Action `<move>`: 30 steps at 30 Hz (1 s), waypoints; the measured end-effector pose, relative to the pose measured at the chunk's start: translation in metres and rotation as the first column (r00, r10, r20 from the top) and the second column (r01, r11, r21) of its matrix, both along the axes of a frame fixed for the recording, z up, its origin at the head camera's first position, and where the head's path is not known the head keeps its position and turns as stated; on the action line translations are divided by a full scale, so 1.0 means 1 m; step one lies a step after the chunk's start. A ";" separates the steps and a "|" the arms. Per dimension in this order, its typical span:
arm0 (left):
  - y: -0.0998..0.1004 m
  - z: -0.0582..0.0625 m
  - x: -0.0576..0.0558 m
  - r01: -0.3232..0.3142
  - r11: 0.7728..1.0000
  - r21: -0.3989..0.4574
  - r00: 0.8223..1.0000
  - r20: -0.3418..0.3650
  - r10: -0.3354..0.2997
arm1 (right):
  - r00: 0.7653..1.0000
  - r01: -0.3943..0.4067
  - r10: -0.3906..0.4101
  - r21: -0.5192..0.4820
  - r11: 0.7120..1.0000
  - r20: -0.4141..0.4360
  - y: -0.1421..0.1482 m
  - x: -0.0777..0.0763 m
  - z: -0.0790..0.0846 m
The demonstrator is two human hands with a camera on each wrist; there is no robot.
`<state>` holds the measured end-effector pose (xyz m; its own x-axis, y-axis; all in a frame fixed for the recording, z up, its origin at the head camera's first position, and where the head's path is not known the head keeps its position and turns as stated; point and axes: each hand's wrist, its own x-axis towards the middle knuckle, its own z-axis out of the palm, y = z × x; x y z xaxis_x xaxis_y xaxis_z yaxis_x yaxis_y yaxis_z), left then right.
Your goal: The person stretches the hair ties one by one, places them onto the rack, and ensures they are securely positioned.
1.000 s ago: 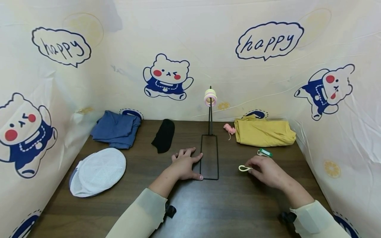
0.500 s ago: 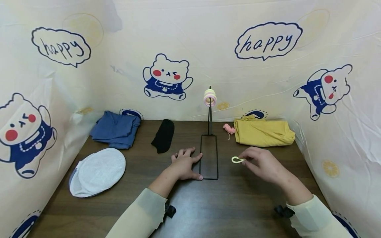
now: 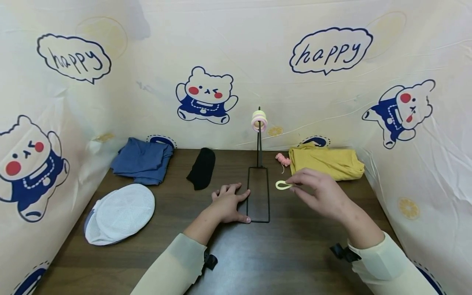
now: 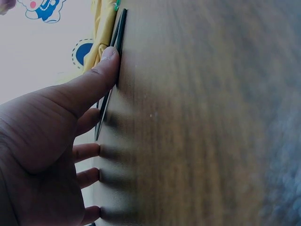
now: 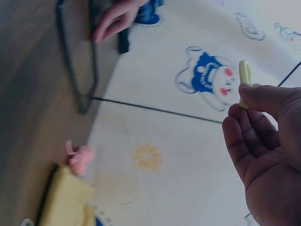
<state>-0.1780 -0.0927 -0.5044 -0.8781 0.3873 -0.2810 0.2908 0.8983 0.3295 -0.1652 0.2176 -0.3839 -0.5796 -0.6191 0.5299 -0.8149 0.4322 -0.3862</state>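
The pale yellow hair tie (image 3: 282,185) is held in the air above the table (image 3: 287,254), just right of the black wire stand (image 3: 259,200) and near the yellow cloth (image 3: 326,163). The right hand (image 3: 318,192) pinches it betw. thumb and fingertips, other fingers loosely bent; in the right wrist view the tie (image 5: 244,80) stands up from the fingertips (image 5: 256,94). The left hand (image 3: 228,204) lies flat on the table, fingers straight and spread, holding nothing; thumb and index touch the left side of the stand's rectangular base, as the left wrist view shows with the thumb (image 4: 101,75) against the wire (image 4: 117,42). On top of the stand's upright rod sit pink and yellow hair ties (image 3: 259,121). A small pink thing (image 3: 282,158) lies at the far side, just left of the yellow cloth. More to the left, far side: a black sock (image 3: 202,168) and a blue cloth (image 3: 141,159). Near left: a white mesh cap (image 3: 119,213). Printed sheets w/ bears and "happy" bubbles (image 3: 330,51) stand around the table.
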 end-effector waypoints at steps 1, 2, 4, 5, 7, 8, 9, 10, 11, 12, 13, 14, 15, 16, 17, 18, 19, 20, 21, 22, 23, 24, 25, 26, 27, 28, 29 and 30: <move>0.000 0.000 0.000 0.000 1.000 0.000 1.000 -0.002 0.000 | 1.000 -0.005 0.005 -0.005 1.000 -0.015 -0.002 0.000 0.004; -0.001 0.000 0.000 -0.001 1.000 -0.001 1.000 -0.004 0.001 | 1.000 -0.007 0.007 -0.011 1.000 -0.028 -0.005 0.001 0.008; -0.001 0.000 0.000 -0.002 1.000 -0.004 1.000 -0.005 0.002 | 0.998 -0.015 0.014 -0.028 0.999 -0.058 -0.010 0.003 0.016; -0.001 -0.001 0.000 -0.003 1.000 -0.005 1.000 -0.004 0.003 | 0.998 -0.019 0.016 -0.037 0.999 -0.068 -0.012 0.004 0.019; -0.001 -0.002 0.000 -0.001 1.000 -0.009 1.000 -0.001 0.001 | 0.995 -0.022 0.017 -0.058 0.998 -0.096 -0.017 0.007 0.026; -0.001 -0.002 0.001 -0.001 1.000 -0.010 1.000 0.000 0.001 | 0.993 -0.030 0.021 -0.076 0.997 -0.112 -0.019 0.008 0.030; -0.001 -0.002 0.000 0.000 1.000 -0.012 1.000 -0.002 0.000 | 0.991 -0.038 0.026 -0.094 0.995 -0.128 -0.022 0.010 0.033; -0.001 -0.002 0.001 0.001 1.000 -0.015 1.000 -0.002 -0.001 | 0.989 -0.047 0.031 -0.112 0.993 -0.145 -0.025 0.011 0.036; 0.000 -0.003 0.001 0.002 1.000 -0.017 1.000 -0.004 -0.002 | 0.986 -0.059 0.037 -0.130 0.990 -0.164 -0.028 0.012 0.040; 0.000 -0.003 0.001 0.002 1.000 -0.020 1.000 -0.008 -0.002 | 0.982 -0.072 0.044 -0.149 0.986 -0.185 -0.031 0.013 0.043; 0.000 -0.003 0.000 0.001 1.000 -0.020 1.000 -0.011 -0.001 | 0.978 -0.085 0.050 -0.165 0.983 -0.204 -0.033 0.013 0.046; 0.000 -0.003 0.000 0.000 1.000 -0.023 1.000 -0.013 -0.001 | 0.975 -0.097 0.057 -0.182 0.979 -0.217 -0.036 0.014 0.049; 0.000 -0.003 0.000 0.000 1.000 -0.025 1.000 -0.014 0.000 | 0.972 -0.108 0.062 -0.194 0.975 -0.228 -0.039 0.015 0.052; 0.000 -0.003 0.001 -0.001 1.000 -0.026 1.000 -0.013 0.001 | 0.969 -0.115 0.065 -0.205 0.972 -0.238 -0.041 0.015 0.054; 0.000 -0.003 0.001 -0.001 1.000 -0.026 1.000 -0.012 0.000 | 0.967 -0.119 0.064 -0.215 0.969 -0.246 -0.043 0.016 0.057; 0.000 -0.002 0.001 0.000 1.000 -0.026 1.000 -0.011 0.000 | 0.966 -0.122 0.064 -0.223 0.967 -0.252 -0.045 0.016 0.058; 0.000 -0.002 0.001 -0.001 1.000 -0.024 1.000 -0.009 0.000 | 0.965 -0.121 0.061 -0.229 0.966 -0.256 -0.047 0.015 0.060; 0.000 -0.002 0.001 -0.001 1.000 -0.024 1.000 -0.007 0.001 | 0.964 -0.120 0.058 -0.233 0.965 -0.259 -0.049 0.015 0.061; 0.000 -0.002 0.001 -0.003 1.000 -0.023 1.000 -0.005 0.003 | 0.965 -0.115 0.053 -0.233 0.966 -0.258 -0.050 0.014 0.061; 0.000 -0.002 0.001 -0.004 1.000 -0.023 1.000 -0.003 0.004 | 0.966 -0.111 0.049 -0.234 0.966 -0.256 -0.052 0.014 0.062; 0.000 -0.002 0.001 -0.006 1.000 -0.023 1.000 -0.001 0.006 | 0.966 -0.106 0.044 -0.233 0.967 -0.254 -0.053 0.013 0.062; 0.000 -0.003 0.001 -0.007 1.000 -0.024 1.000 0.000 0.007 | 0.967 -0.102 0.041 -0.233 0.967 -0.251 -0.054 0.012 0.061; 0.000 -0.004 0.001 -0.008 1.000 -0.026 1.000 0.003 0.008 | 0.969 -0.096 0.037 -0.233 0.968 -0.244 -0.055 0.011 0.061; 0.000 -0.004 0.000 -0.007 1.000 -0.029 1.000 0.004 0.007 | 0.972 -0.091 0.035 -0.235 0.968 -0.232 -0.055 0.010 0.060; 0.000 -0.005 0.000 -0.006 1.000 -0.029 1.000 0.004 0.006 | 0.975 -0.084 0.030 -0.236 0.968 -0.221 -0.056 0.008 0.060; 0.000 -0.005 0.000 -0.005 1.000 -0.030 1.000 0.002 0.005 | 0.977 -0.078 0.026 -0.240 0.968 -0.212 -0.056 0.007 0.060; 0.000 -0.005 -0.001 -0.004 1.000 -0.031 1.000 0.000 0.004 | 0.979 -0.072 0.022 -0.244 0.967 -0.203 -0.057 0.006 0.059; -0.001 -0.005 -0.001 -0.005 0.999 -0.032 1.000 -0.002 0.004 | 0.981 -0.066 0.017 -0.250 0.966 -0.194 -0.058 0.004 0.059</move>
